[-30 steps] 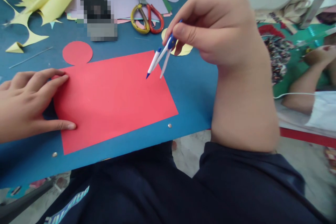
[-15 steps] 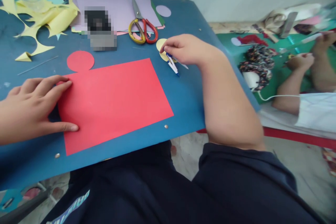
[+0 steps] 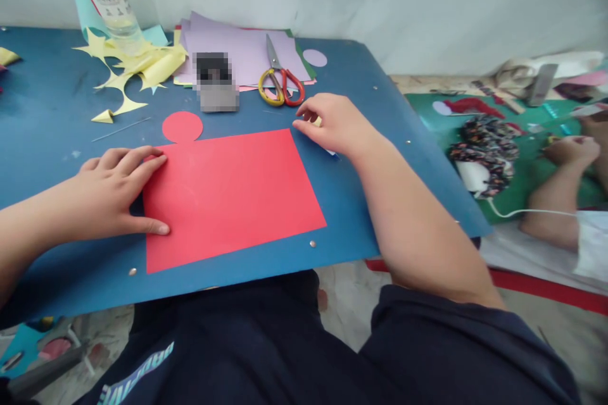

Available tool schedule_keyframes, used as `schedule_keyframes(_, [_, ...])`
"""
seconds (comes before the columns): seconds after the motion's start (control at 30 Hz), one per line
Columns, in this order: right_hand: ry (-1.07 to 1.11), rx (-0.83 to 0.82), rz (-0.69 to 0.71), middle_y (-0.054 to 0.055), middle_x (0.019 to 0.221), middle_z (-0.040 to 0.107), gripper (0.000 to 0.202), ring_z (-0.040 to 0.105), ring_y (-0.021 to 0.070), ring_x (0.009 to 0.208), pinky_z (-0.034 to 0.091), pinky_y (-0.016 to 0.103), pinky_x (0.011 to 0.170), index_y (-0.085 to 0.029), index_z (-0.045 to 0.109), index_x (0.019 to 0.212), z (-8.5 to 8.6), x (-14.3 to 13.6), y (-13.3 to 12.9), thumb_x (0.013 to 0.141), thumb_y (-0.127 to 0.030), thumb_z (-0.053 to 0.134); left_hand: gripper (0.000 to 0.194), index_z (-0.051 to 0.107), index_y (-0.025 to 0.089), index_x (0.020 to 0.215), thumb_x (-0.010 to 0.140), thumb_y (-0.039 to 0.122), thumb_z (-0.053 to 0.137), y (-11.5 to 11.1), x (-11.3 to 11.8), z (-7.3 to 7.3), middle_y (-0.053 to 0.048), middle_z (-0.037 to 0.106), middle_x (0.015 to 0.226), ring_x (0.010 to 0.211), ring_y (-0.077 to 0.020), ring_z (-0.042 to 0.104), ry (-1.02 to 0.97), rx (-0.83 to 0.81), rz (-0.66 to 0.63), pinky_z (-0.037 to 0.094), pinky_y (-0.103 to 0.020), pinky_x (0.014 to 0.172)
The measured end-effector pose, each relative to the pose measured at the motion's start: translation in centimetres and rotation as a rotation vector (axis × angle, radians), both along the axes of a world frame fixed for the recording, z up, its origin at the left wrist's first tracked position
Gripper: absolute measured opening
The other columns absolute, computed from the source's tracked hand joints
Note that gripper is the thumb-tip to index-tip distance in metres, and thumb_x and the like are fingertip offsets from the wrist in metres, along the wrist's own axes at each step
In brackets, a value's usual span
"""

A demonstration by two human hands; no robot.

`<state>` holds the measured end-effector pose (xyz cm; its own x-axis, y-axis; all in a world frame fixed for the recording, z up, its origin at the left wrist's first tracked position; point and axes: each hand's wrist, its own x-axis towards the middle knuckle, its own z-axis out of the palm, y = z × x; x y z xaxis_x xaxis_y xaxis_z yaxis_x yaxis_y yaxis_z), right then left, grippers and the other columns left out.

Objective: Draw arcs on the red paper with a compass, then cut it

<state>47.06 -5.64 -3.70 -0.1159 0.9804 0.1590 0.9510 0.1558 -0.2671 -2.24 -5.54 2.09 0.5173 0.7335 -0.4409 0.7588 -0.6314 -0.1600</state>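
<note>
1. My left hand [image 3: 111, 193] lies flat on the left edge of the red paper sheet [image 3: 228, 193], fingers spread and pressing down; its grip closes on nothing.
2. The red paper sheet lies flat on the blue tabletop [image 3: 52, 120], close to its near edge.
3. My right hand [image 3: 332, 123] rests on the tabletop just beyond the sheet's far right corner, fingers loosely curled. A small blue and white tip [image 3: 334, 152] pokes out from under it; I cannot tell what it is, or whether my grip closes on it.
4. A red paper circle [image 3: 182, 126] touches the sheet's far edge near its left corner.
5. Farther back from the sheet lie scissors [image 3: 280, 82] with one yellow and one red handle, on a stack of lilac paper [image 3: 237, 50].
6. Yellow paper scraps [image 3: 130, 69] and a clear bottle [image 3: 109, 0] sit beyond the sheet's far left corner.
</note>
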Motion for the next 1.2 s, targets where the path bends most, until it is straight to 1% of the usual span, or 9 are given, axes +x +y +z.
schedule_keyframes(0.13, [0.012, -0.022, 0.128, 0.020, 0.157, 0.086, 0.054, 0.079, 0.0472, 0.148, 0.064, 0.069, 0.135, -0.026, 0.089, 0.148, 0.2, -2.8, -0.8, 0.112, -0.065, 0.078, 0.124, 0.030, 0.008, 0.204, 0.111, 0.075, 0.079, 0.1, -0.3, -0.3, -0.024, 0.028, 0.214, 0.190, -0.0587, 0.036, -0.036, 0.008, -0.029, 0.043, -0.077, 0.153])
schedule_keyframes(0.23, [0.013, -0.057, 0.170, 0.019, 0.166, 0.084, 0.062, 0.076, 0.0484, 0.156, 0.062, 0.073, 0.140, -0.028, 0.086, 0.160, 0.3, -4.0, -1.4, 0.112, -0.066, 0.078, 0.125, 0.031, 0.008, 0.204, 0.112, 0.079, 0.076, 0.5, -1.0, -0.8, -0.025, 0.030, 0.213, 0.187, -0.0597, 0.039, -0.062, 0.012, -0.054, 0.045, -0.077, 0.150])
schedule_keyframes(0.43, [-0.002, -0.098, 0.148, 0.019, 0.166, 0.085, 0.064, 0.080, 0.0491, 0.156, 0.065, 0.072, 0.137, -0.022, 0.084, 0.165, 0.9, -4.2, -1.8, 0.112, -0.058, 0.080, 0.123, 0.035, 0.009, 0.203, 0.112, 0.082, 0.076, 0.6, -1.8, -1.5, -0.027, 0.034, 0.211, 0.186, -0.0631, 0.040, -0.137, 0.028, -0.085, 0.048, -0.079, 0.146])
schedule_keyframes(0.6, [-0.082, -0.220, 0.113, 0.024, 0.171, 0.082, 0.071, 0.079, 0.0508, 0.158, 0.065, 0.070, 0.136, -0.014, 0.078, 0.173, 2.9, -5.8, -2.9, 0.114, -0.053, 0.082, 0.132, 0.038, 0.010, 0.202, 0.104, 0.087, 0.081, 1.0, -1.8, -2.1, -0.026, 0.035, 0.211, 0.186, -0.0645, 0.041, -0.139, 0.038, -0.072, 0.047, -0.080, 0.147])
schedule_keyframes(0.7, [-0.132, -0.306, 0.093, 0.025, 0.168, 0.082, 0.074, 0.080, 0.0519, 0.156, 0.067, 0.067, 0.131, -0.015, 0.073, 0.179, 4.3, -7.4, -3.9, 0.114, -0.050, 0.084, 0.141, 0.042, 0.013, 0.201, 0.095, 0.096, 0.082, 1.3, -1.9, -2.5, -0.024, 0.037, 0.210, 0.185, -0.0674, 0.042, -0.168, 0.028, -0.051, 0.048, -0.081, 0.146])
schedule_keyframes(0.77, [-0.160, -0.334, 0.080, 0.025, 0.166, 0.083, 0.078, 0.081, 0.0526, 0.153, 0.068, 0.066, 0.127, -0.016, 0.071, 0.182, 4.9, -8.3, -4.5, 0.113, -0.048, 0.087, 0.140, 0.042, 0.013, 0.201, 0.095, 0.096, 0.082, 1.4, -2.0, -2.6, -0.024, 0.038, 0.210, 0.185, -0.0676, 0.042, -0.187, 0.022, -0.049, 0.048, -0.083, 0.146])
schedule_keyframes(0.93, [-0.147, -0.329, 0.108, 0.023, 0.162, 0.086, 0.083, 0.083, 0.0513, 0.147, 0.070, 0.061, 0.121, -0.018, 0.067, 0.186, 5.2, -9.1, -5.3, 0.110, -0.041, 0.090, 0.139, 0.043, 0.010, 0.200, 0.096, 0.093, 0.084, 1.3, -1.9, -2.3, -0.026, 0.041, 0.209, 0.185, -0.0657, 0.043, -0.199, 0.016, -0.046, 0.047, -0.085, 0.147])
schedule_keyframes(1.07, [-0.059, -0.292, 0.263, 0.021, 0.168, 0.083, 0.077, 0.082, 0.0466, 0.149, 0.069, 0.057, 0.124, -0.019, 0.070, 0.182, 4.4, -8.9, -5.5, 0.108, -0.032, 0.087, 0.140, 0.044, 0.014, 0.201, 0.096, 0.096, 0.083, 1.5, -2.2, -2.0, -0.024, 0.041, 0.209, 0.185, -0.0645, 0.043, -0.210, 0.001, -0.041, 0.044, -0.084, 0.150])
schedule_keyframes(1.2, [0.114, -0.282, 0.452, 0.018, 0.154, 0.088, 0.065, 0.085, 0.0374, 0.137, 0.070, 0.050, 0.117, -0.020, 0.074, 0.173, 3.6, -8.4, -5.6, 0.109, -0.029, 0.079, 0.140, 0.046, 0.016, 0.200, 0.093, 0.097, 0.084, 1.8, -2.2, -1.8, -0.026, 0.044, 0.207, 0.184, -0.0651, 0.046, -0.206, -0.008, -0.031, 0.045, -0.084, 0.150])
